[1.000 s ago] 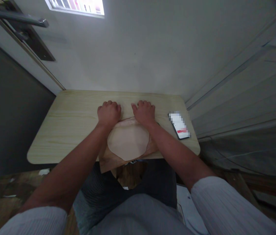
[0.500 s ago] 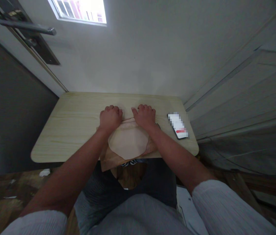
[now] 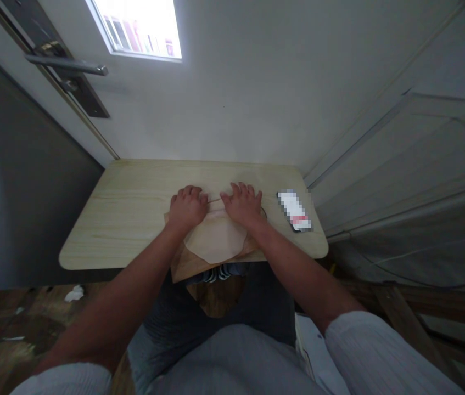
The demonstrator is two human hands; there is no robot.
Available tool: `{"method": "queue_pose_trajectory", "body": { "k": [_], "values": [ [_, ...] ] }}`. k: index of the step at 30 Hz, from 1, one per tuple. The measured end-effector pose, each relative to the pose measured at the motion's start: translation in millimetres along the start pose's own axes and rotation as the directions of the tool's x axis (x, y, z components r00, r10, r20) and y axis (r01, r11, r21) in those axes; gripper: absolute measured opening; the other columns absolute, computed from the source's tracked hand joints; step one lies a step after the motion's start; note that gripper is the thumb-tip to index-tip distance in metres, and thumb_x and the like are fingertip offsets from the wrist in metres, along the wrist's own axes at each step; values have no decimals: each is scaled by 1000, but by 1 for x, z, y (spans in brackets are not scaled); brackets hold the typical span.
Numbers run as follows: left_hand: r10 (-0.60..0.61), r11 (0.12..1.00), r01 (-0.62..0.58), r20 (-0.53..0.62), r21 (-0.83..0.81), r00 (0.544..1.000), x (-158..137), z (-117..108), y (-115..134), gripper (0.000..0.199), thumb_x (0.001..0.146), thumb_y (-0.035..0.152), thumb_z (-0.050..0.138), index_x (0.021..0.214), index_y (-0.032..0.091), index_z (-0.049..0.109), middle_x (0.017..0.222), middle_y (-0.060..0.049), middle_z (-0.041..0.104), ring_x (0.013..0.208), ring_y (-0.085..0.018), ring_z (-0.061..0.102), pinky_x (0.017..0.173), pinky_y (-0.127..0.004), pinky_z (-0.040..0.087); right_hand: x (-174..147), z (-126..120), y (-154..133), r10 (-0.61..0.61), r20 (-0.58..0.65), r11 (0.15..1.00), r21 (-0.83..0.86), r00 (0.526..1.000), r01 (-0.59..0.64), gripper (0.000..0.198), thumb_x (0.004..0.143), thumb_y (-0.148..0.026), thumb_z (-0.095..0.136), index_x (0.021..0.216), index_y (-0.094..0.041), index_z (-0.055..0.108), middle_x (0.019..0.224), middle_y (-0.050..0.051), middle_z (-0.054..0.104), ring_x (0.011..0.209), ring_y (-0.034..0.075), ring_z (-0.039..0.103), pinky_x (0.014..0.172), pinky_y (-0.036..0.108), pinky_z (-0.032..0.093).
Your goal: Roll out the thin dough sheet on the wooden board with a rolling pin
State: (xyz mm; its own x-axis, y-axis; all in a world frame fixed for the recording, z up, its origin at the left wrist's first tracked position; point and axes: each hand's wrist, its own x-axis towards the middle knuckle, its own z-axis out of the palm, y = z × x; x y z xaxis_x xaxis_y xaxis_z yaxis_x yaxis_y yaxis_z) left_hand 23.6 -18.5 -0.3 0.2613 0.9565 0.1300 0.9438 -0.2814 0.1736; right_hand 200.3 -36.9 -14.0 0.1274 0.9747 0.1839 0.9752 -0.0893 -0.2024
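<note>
A pale, flat, rounded sheet (image 3: 216, 241) that looks like rolled dough lies on a brown board or sheet (image 3: 189, 266), which reaches past the table's front edge. My left hand (image 3: 188, 206) rests palm down on the far left part of the pale sheet, fingers stretched forward and slightly bent. Across a small gap, my right hand (image 3: 242, 203) lies palm down at the far right part, with its fingers spread. Between the thumbs runs a thin dark line along a pale strip; what lies beneath both palms is hidden.
The light wood table (image 3: 125, 208) stands against a white door with a metal handle (image 3: 67, 65). On the right lies a phone (image 3: 293, 210) with a blurred screen. A thin dark curved edge (image 3: 264, 213) shows beside my right wrist. Crumpled white paper (image 3: 74, 293) is on the floor.
The view has tilted up slightly. My fingers, more curled before, now stretch further forward on both hands. The pale sheet and the phone stay in place on the table.
</note>
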Motion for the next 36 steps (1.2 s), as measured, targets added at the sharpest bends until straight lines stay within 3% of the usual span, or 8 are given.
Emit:
{"method": "queue_pose_trajectory", "body": {
  "k": [14, 25, 36],
  "values": [
    [-19, 1000, 19, -32, 10, 999, -36, -1, 14, 51, 101, 48, 25, 137, 26, 53, 149, -12, 52, 136, -33, 44, 109, -54, 31, -35, -11, 0, -14, -18, 1000, -29, 1000, 13, 56, 101, -52, 37, 145, -20, 51, 151, 18, 48, 140, 37, 36, 111, 66, 20],
    [-19, 1000, 19, -42, 2, 999, -12, -1, 9, 53, 101, 49, 26, 136, 24, 55, 147, -13, 52, 134, -34, 44, 108, -55, 31, -12, -3, -1, -6, -29, 999, -33, 1000, 5, 58, 101, -55, 36, 148, -23, 49, 154, 16, 45, 140, 38, 35, 112, 65, 18],
    [-5, 998, 8, -60, 55, 998, 22, -2, 0, 54, 101, 45, 24, 115, 15, 66, 120, -17, 64, 112, -34, 56, 93, -49, 42, 27, 2, -3, 22, 88, 1000, 5, 996, -22, 65, 100, -60, 36, 150, -20, 45, 155, 16, 44, 141, 41, 34, 111, 68, 20]
  ]
}}
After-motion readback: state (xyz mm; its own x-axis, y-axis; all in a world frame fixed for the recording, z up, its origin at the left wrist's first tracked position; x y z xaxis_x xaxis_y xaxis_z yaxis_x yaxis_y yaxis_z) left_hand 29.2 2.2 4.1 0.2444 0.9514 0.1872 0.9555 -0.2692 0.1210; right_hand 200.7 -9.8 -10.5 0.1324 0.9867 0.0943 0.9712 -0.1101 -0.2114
